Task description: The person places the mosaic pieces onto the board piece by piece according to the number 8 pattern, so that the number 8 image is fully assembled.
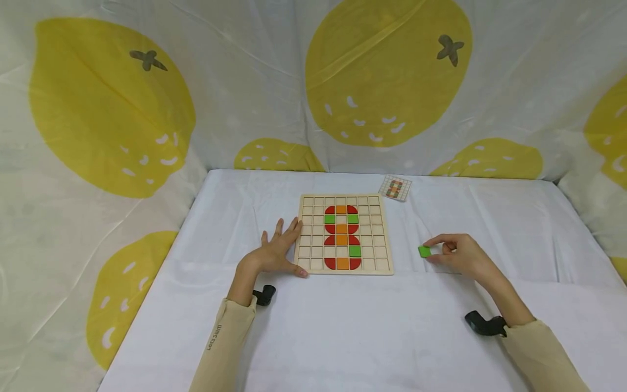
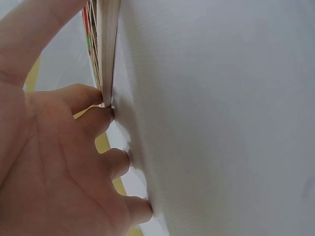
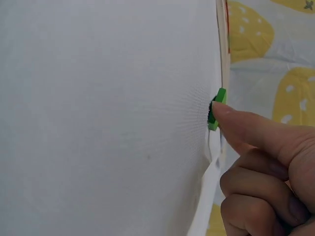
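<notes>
My right hand point(image 1: 462, 254) pinches a small green square tile point(image 1: 424, 251) between thumb and forefinger, to the right of the board. In the right wrist view the green tile point(image 3: 217, 109) sits at the thumb tip, low over the cloth, other fingers curled in. My left hand point(image 1: 274, 251) lies with spread fingers at the left edge of a wooden grid board point(image 1: 374, 253), fingertips and thumb at its rim. On the board, red rounded tiles point(image 1: 330, 263), orange square tiles point(image 1: 341, 239) and green tiles form an eight-like figure. Its lower left side shows a bare grid cell point(image 1: 330, 251) opposite a green tile point(image 1: 355, 251).
A small pattern card point(image 1: 395, 188) with a similar figure lies behind the board's far right corner. White cloth point(image 1: 372, 332) covers the table, with a crease in front of the board. A lemon-print curtain point(image 1: 274, 71) hangs behind and at the sides.
</notes>
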Demonstrator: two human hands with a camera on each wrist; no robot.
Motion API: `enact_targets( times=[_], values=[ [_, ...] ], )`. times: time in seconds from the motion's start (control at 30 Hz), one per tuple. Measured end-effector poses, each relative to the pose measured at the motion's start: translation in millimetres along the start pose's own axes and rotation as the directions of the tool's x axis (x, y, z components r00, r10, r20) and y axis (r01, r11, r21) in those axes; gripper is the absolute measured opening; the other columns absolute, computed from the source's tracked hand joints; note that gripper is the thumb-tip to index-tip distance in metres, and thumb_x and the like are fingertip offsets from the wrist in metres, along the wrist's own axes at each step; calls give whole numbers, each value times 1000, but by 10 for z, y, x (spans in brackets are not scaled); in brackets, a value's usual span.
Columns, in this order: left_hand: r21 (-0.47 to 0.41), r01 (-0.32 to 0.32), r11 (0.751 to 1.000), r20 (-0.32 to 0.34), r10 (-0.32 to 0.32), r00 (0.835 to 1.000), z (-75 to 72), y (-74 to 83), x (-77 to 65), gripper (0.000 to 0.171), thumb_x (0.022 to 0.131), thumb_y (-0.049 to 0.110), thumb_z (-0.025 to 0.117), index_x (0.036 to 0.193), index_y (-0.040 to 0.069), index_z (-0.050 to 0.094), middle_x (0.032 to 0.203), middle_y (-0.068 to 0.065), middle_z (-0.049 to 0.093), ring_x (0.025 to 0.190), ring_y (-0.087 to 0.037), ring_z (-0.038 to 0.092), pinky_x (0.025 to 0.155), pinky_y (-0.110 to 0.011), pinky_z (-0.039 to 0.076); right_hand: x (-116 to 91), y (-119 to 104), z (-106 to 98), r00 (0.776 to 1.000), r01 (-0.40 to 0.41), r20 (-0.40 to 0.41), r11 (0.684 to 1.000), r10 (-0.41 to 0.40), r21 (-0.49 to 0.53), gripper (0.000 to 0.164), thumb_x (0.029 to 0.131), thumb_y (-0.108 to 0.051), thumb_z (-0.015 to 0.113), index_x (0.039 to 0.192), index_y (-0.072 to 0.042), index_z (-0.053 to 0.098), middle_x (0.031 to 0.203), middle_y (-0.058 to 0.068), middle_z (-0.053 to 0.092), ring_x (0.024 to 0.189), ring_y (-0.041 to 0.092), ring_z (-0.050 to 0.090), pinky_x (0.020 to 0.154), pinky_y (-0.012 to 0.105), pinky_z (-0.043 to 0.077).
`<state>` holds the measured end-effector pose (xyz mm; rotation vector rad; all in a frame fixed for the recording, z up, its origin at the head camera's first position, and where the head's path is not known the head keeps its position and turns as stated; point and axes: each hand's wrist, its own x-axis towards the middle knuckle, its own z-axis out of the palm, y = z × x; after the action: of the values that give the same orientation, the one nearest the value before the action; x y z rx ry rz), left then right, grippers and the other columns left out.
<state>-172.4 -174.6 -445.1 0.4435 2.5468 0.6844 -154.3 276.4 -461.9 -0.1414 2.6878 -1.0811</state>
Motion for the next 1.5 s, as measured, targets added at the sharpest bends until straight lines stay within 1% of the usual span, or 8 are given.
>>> enact_targets(
  times=[0.1,0.27,0.53,0.8,0.9,1.07,1.37,1.5],
  values=[
    [2,6,1000,1,-6,1000,-4,6,-8,132,75,42,93,167,9,5,176,-9,-5,160,-42,-18,122,-76,-10,27,6,-1,1000,15,23,1000,-15,-4,33,88,-17,81,120,-7,75,67,-3,41,58,7,32,51,23,27],
    [7,1,1000,1,-1,1000,-4,9,-11,131,75,42,92,167,9,5,176,-10,-4,160,-43,-17,122,-76,-10,33,14,-14,1000,-9,14,1000,9,-10,36,88,-18,82,121,-6,74,66,-3,40,59,7,33,50,23,28],
    [8,3,1000,-2,-3,1000,4,1,-5,131,75,42,92,167,10,5,176,-9,-4,160,-42,-18,122,-75,-10,45,-7,6,1000,-7,6,1000,7,-17,29,89,-20,81,114,-5,76,68,-3,41,62,8,38,52,23,30],
    [-1,-3,1000,-4,3,1000,6,-7,2,131,75,43,92,167,9,5,176,-10,-4,160,-43,-18,122,-75,-11,37,-3,-11,1000,11,-2,1000,-11,-27,30,92,-24,79,115,-5,76,68,-2,44,62,8,38,52,23,31],
    [2,0,1000,0,0,1000,4,0,-6,131,75,43,92,167,9,5,176,-10,-5,160,-42,-19,122,-75,-11,24,20,-28,1000,10,3,1000,-10,-16,33,91,-26,80,116,-6,76,67,-3,42,59,7,36,51,23,29],
    [8,2,1000,-2,-2,1000,9,-4,-7,131,75,43,92,167,10,5,176,-9,-5,160,-42,-18,122,-75,-11,8,51,-24,999,1,39,1000,-2,18,42,84,-29,86,117,-6,75,66,-4,38,59,6,32,51,25,27],
    [7,11,1000,-3,-11,1000,15,1,-3,132,74,43,93,167,10,5,176,-8,-4,160,-41,-18,122,-75,-10,0,25,13,1000,10,29,1000,-10,21,43,83,-31,87,116,-5,76,65,-4,39,59,6,33,52,25,28],
    [3,8,1000,-4,-8,1000,14,2,-6,132,74,43,93,167,10,5,176,-8,-4,160,-41,-19,123,-74,-11,17,-18,41,1000,19,16,1000,-19,8,40,83,-26,87,114,-4,76,65,-4,39,59,7,33,51,24,28]
  ],
)
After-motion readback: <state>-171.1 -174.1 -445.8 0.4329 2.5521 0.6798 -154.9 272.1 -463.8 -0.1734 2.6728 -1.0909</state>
